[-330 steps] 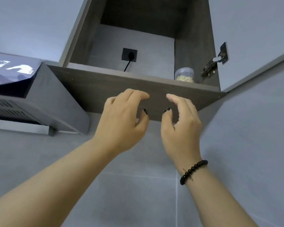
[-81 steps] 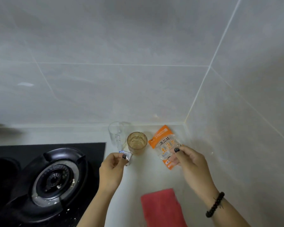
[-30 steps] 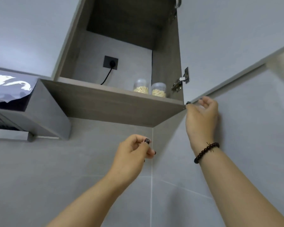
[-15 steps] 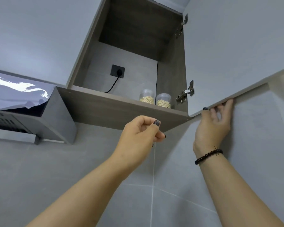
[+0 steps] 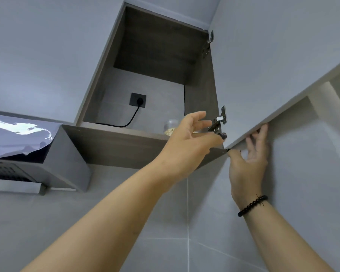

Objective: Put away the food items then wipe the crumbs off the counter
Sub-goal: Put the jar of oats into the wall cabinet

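The upper cabinet [image 5: 114, 146] stands open, with its grey door [image 5: 273, 61] swung out to the right. On the cabinet shelf a clear jar of pale flakes [image 5: 171, 127] shows just left of my left hand [image 5: 186, 146]. That hand reaches over the shelf's front edge near the lower hinge [image 5: 219, 121], fingers spread and thumb out, and I see nothing in it. The second jar is hidden behind it. My right hand [image 5: 247, 165], with a bead bracelet at the wrist, rests its straight fingers against the door's lower edge.
A black socket with a plugged-in cable [image 5: 138, 100] is on the cabinet's back wall. The range hood [image 5: 37, 160] juts out at the left, below the cabinet. Grey tiled walls meet in a corner under the cabinet.
My left hand rose from below the shelf to the shelf's front edge and spread its fingers, covering the second jar. My right hand stayed on the door's lower edge.
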`<action>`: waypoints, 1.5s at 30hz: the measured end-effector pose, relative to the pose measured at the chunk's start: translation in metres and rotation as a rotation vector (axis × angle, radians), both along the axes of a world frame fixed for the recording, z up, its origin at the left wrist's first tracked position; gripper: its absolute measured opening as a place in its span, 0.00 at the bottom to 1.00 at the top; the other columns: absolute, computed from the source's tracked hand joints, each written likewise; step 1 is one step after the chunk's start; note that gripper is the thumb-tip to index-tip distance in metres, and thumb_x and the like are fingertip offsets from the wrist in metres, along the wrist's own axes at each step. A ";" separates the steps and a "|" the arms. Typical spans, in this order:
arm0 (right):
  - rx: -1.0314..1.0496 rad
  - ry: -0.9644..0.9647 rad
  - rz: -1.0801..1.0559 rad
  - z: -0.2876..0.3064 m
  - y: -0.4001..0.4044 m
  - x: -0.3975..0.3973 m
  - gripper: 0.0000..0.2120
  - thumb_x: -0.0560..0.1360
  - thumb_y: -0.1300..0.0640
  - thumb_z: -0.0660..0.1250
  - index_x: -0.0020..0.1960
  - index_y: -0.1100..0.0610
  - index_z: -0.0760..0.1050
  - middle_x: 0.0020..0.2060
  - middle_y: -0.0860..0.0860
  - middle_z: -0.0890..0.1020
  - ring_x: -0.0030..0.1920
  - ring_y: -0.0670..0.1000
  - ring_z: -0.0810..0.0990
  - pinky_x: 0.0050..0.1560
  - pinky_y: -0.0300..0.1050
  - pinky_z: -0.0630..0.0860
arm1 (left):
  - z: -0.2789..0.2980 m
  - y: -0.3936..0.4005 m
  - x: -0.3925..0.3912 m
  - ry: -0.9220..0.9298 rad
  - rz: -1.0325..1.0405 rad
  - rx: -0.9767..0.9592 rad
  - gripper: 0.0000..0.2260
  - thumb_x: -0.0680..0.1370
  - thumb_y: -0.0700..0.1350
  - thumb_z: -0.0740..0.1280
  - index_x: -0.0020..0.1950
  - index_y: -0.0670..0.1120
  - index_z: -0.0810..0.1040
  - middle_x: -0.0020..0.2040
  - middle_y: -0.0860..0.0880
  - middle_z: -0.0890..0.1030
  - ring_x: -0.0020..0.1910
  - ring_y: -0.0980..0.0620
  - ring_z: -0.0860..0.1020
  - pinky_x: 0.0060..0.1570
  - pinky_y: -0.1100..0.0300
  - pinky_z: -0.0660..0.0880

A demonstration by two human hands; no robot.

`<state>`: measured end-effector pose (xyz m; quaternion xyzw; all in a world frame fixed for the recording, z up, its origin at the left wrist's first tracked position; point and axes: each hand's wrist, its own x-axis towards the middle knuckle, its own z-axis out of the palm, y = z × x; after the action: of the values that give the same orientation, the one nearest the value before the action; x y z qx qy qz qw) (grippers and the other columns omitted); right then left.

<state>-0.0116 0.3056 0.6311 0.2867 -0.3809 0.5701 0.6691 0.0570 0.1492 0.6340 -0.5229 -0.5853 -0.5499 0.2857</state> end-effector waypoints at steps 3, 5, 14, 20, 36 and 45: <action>0.069 -0.004 -0.014 -0.005 -0.002 0.003 0.43 0.71 0.75 0.63 0.76 0.45 0.54 0.72 0.51 0.62 0.71 0.43 0.65 0.69 0.55 0.68 | 0.004 0.019 0.001 0.020 -0.019 -0.025 0.30 0.75 0.41 0.69 0.74 0.53 0.62 0.67 0.55 0.72 0.64 0.59 0.73 0.64 0.53 0.73; 0.114 -0.006 0.006 -0.006 -0.005 0.004 0.42 0.72 0.75 0.63 0.76 0.45 0.54 0.73 0.49 0.63 0.71 0.40 0.64 0.70 0.55 0.66 | 0.005 0.027 0.000 0.006 -0.080 -0.029 0.28 0.74 0.42 0.69 0.72 0.52 0.65 0.67 0.55 0.73 0.65 0.59 0.72 0.64 0.53 0.72; 0.251 -0.071 -0.138 -0.012 -0.021 0.000 0.41 0.68 0.68 0.61 0.73 0.38 0.55 0.67 0.42 0.63 0.67 0.43 0.65 0.68 0.45 0.66 | 0.016 0.006 -0.014 -0.098 -0.256 0.117 0.20 0.76 0.38 0.65 0.68 0.50 0.73 0.65 0.52 0.77 0.63 0.56 0.75 0.63 0.49 0.74; 0.362 -0.077 -0.410 -0.015 -0.041 -0.014 0.44 0.71 0.70 0.65 0.76 0.44 0.48 0.72 0.46 0.54 0.75 0.46 0.52 0.67 0.36 0.63 | 0.017 -0.030 -0.001 -0.026 -0.388 0.284 0.18 0.78 0.38 0.60 0.68 0.46 0.72 0.62 0.46 0.80 0.62 0.51 0.77 0.61 0.49 0.75; 0.391 -0.142 -1.160 -0.006 -0.096 -0.044 0.45 0.67 0.62 0.68 0.75 0.68 0.46 0.74 0.66 0.46 0.75 0.66 0.45 0.71 0.70 0.49 | -0.016 -0.140 -0.039 0.556 0.810 0.572 0.43 0.73 0.34 0.64 0.78 0.47 0.39 0.78 0.52 0.45 0.76 0.59 0.51 0.69 0.70 0.59; 0.449 0.078 -1.212 0.012 -0.164 -0.033 0.41 0.69 0.61 0.62 0.77 0.65 0.44 0.76 0.62 0.49 0.76 0.64 0.45 0.70 0.72 0.49 | -0.011 -0.149 -0.055 0.819 1.334 0.331 0.44 0.68 0.37 0.66 0.78 0.40 0.44 0.79 0.45 0.46 0.78 0.50 0.42 0.75 0.45 0.48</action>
<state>-0.0442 0.1414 0.6430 0.1742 -0.5607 -0.0130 0.8094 0.0018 0.0006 0.6227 -0.1737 -0.5338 -0.1070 0.8206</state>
